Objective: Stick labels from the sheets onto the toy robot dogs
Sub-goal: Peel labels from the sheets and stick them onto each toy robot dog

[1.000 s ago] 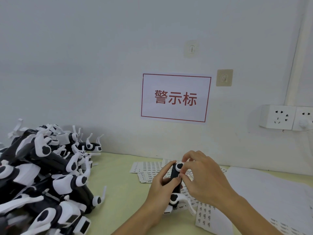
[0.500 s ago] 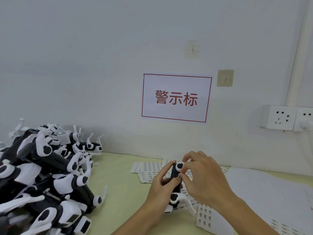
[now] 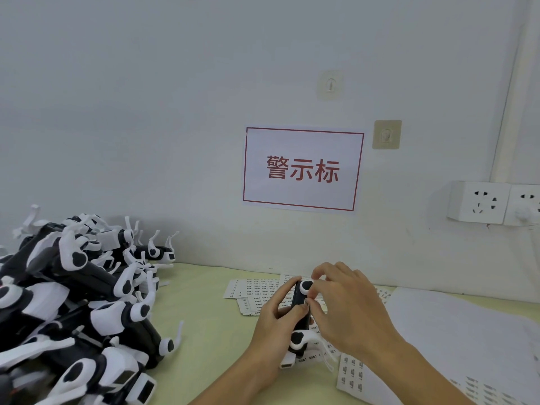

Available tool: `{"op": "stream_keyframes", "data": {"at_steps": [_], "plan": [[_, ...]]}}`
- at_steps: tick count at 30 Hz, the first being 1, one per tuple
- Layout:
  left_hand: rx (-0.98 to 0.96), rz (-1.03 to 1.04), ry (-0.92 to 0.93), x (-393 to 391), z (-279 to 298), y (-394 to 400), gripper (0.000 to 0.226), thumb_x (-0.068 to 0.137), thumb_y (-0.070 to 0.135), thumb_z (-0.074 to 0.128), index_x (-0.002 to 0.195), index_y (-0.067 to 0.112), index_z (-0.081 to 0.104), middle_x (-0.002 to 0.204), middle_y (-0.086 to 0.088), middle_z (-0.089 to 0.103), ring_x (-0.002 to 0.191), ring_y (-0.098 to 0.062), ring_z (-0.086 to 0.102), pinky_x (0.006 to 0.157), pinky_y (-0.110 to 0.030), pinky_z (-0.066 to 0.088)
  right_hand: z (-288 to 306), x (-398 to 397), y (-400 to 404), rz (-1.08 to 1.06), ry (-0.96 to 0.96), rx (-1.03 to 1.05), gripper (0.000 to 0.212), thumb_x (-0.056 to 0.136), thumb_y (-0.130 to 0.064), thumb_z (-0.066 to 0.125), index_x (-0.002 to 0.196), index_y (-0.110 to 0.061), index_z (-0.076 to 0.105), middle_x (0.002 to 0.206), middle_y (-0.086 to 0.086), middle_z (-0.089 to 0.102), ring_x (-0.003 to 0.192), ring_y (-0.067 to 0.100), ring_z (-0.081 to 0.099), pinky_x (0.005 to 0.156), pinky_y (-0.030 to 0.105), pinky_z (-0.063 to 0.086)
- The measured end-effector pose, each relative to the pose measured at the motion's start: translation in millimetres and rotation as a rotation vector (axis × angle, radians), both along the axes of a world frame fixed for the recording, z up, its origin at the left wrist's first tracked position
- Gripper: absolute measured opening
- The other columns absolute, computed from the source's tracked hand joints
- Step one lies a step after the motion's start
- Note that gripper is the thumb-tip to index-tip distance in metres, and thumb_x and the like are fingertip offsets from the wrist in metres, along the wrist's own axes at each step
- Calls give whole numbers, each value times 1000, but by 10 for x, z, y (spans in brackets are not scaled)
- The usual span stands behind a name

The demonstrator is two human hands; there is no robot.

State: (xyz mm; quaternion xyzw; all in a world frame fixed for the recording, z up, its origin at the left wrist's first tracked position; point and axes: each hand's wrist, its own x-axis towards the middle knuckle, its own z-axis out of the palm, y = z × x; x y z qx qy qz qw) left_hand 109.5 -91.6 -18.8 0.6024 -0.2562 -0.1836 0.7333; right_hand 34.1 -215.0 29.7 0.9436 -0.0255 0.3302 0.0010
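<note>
A black-and-white toy robot dog (image 3: pixel 301 317) stands on end between my hands, low in the middle of the view. My left hand (image 3: pixel 277 320) grips its black body from the left. My right hand (image 3: pixel 347 311) is curled against its right side, thumb and fingertips pinching at the body near the top; whether a label is under them is hidden. Label sheets (image 3: pixel 257 290) lie on the table just behind and under the dog.
A large heap of black-and-white toy robot dogs (image 3: pixel 76 311) fills the left side. White backing sheets (image 3: pixel 467 340) and another label sheet (image 3: pixel 352 375) lie to the right. A wall with a red-framed sign (image 3: pixel 302 169) and power sockets (image 3: pixel 493 203) stands close behind the yellow-green table (image 3: pixel 204 302).
Both hands stay on the toy dog in nearly the same place; only the right fingertips shift slightly on its body.
</note>
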Motion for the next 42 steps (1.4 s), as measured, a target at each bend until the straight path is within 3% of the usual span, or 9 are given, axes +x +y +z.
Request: {"op": "stream_keyframes", "data": {"at_steps": [11,18,25,30,38,42], "plan": [[-12,-13,28,39,-29,-13,41,93,17,64,116,51,67,102,-10,76,99,-24,73,81,-29,56,20,-6,-57,59,28,150,12,91,-34,60,92,-31,72,109,-25,49,99,-3,41,87,19,39],[10,-9,1,49,-50,-18,43,93,14,63,118,49,66,102,-13,75,99,-30,72,96,-45,55,35,-9,-68,14,37,179,14,94,-35,58,93,-29,70,106,-22,48,102,2,48,89,20,42],[-32,-13,41,89,-68,-35,43,93,12,63,119,46,67,105,-16,74,100,-32,72,95,-46,55,86,-49,-100,70,100,236,3,91,-39,61,92,-37,62,109,-24,47,104,1,50,92,21,42],[-79,-41,74,109,-91,-33,45,94,6,58,119,42,68,108,-10,75,101,-27,72,83,-36,56,90,-57,-96,87,113,264,15,86,-49,66,85,-45,52,105,-28,46,99,-3,51,86,19,42],[-111,-52,67,78,-64,-36,54,73,22,65,123,43,65,113,-21,70,103,-34,70,89,-43,55,39,-9,-89,39,54,282,14,87,-47,65,79,-42,54,102,-30,47,92,-12,47,72,11,36],[-104,-50,41,80,-76,-44,55,73,22,64,123,44,64,111,-24,69,105,-40,68,95,-51,52,44,-9,-90,25,43,275,16,88,-46,64,77,-42,53,100,-27,49,93,-6,49,72,12,37]]}}
